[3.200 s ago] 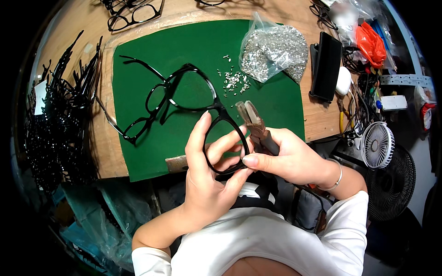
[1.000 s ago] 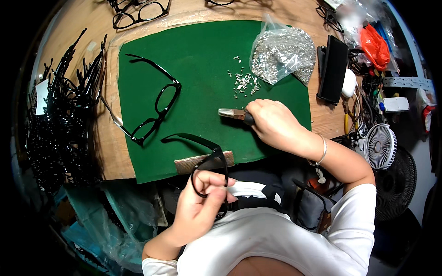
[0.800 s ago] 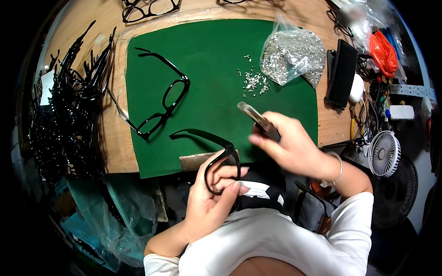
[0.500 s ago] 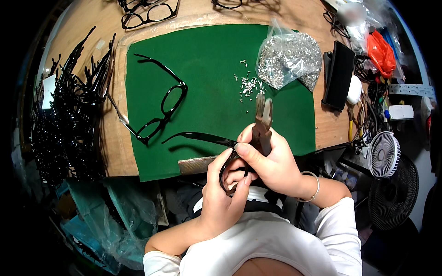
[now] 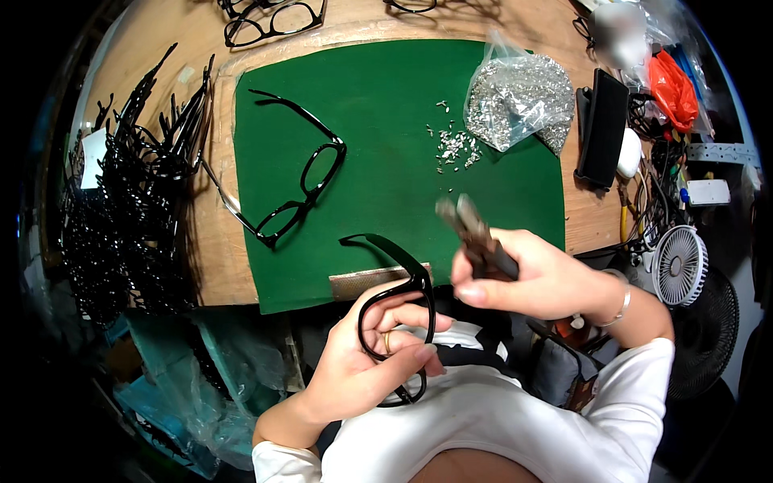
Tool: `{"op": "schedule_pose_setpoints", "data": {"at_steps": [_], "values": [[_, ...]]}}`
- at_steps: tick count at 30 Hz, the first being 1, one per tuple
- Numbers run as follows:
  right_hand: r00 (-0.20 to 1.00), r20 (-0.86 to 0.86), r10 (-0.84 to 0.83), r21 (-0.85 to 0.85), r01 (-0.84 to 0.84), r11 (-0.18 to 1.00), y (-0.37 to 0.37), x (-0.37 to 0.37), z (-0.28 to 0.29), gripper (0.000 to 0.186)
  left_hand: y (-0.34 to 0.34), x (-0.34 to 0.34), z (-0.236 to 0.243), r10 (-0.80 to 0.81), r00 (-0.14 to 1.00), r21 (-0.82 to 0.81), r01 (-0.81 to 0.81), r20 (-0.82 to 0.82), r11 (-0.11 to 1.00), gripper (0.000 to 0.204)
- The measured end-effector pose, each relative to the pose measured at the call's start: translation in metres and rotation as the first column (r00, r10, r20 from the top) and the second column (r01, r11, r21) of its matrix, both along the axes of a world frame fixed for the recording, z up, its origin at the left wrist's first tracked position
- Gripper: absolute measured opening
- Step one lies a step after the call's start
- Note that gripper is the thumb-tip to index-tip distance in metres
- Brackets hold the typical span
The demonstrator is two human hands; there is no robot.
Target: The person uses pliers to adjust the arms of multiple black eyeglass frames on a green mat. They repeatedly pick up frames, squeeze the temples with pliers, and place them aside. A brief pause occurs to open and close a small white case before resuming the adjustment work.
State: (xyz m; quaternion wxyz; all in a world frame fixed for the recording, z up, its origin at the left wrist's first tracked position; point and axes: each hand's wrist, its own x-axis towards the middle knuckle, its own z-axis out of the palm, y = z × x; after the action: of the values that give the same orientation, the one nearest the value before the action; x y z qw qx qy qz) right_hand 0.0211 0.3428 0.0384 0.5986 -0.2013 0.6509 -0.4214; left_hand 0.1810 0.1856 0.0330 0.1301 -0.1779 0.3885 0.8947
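My left hand [image 5: 354,362] grips a black eyeglass frame [image 5: 431,302] by its front, one temple reaching up over the green mat [image 5: 378,105]. Part of the frame's lower rim is hidden behind my fingers. To the right, my right hand [image 5: 523,274] is closed round a pair of pliers [image 5: 481,241], whose jaws point up and away and look a little parted. The pliers and the frame are apart. A second black eyeglass frame [image 5: 304,201] lies unfolded on the mat's left side. Small silvery metal pieces [image 5: 457,150] are scattered farther back, beside a clear bag [image 5: 515,105] full of them.
A dense heap of black temples [image 5: 121,225] covers the table's left. More glasses [image 5: 274,22] lie at the far edge. On the right are a black case-like object [image 5: 602,129], a red plastic bag [image 5: 672,90], cables and a small white fan [image 5: 679,266]. A ridged strip [image 5: 354,285] lies along the mat's near edge.
My right hand has let go of the eyeglass frame and moved right with the pliers. My left hand keeps the frame, now turned more upright. The whole view has shifted slightly.
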Motion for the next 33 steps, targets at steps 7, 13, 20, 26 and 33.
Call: {"op": "schedule_pose_setpoints", "data": {"at_steps": [7,13,20,26,33], "values": [[0.897,0.030,0.441,0.123,-0.441,0.889,0.002,-0.014,0.022,0.044,-0.001,0.003,-0.003,0.005,1.000,-0.023,-0.004,0.020,1.000,0.045],[0.864,-0.143,0.483,0.094,-0.474,0.875,-0.007,-0.018,0.023,0.042,-0.002,0.004,-0.009,-0.076,0.996,-0.035,0.075,-0.046,0.997,0.047],[0.743,-0.559,0.367,0.142,-0.350,0.926,-0.004,0.002,0.011,0.033,0.009,0.002,0.000,-0.001,0.999,-0.066,0.003,0.038,0.998,0.047],[0.876,-0.103,0.470,0.069,-0.466,0.882,0.007,-0.035,0.016,0.051,0.005,-0.003,-0.002,-0.048,0.999,-0.039,0.048,0.013,0.998,0.047],[0.788,-0.573,0.225,0.164,-0.159,0.974,0.010,-0.022,-0.039,0.038,0.018,-0.021,0.019,-0.001,0.992,-0.333,-0.042,-0.129,0.942,0.044]]}}
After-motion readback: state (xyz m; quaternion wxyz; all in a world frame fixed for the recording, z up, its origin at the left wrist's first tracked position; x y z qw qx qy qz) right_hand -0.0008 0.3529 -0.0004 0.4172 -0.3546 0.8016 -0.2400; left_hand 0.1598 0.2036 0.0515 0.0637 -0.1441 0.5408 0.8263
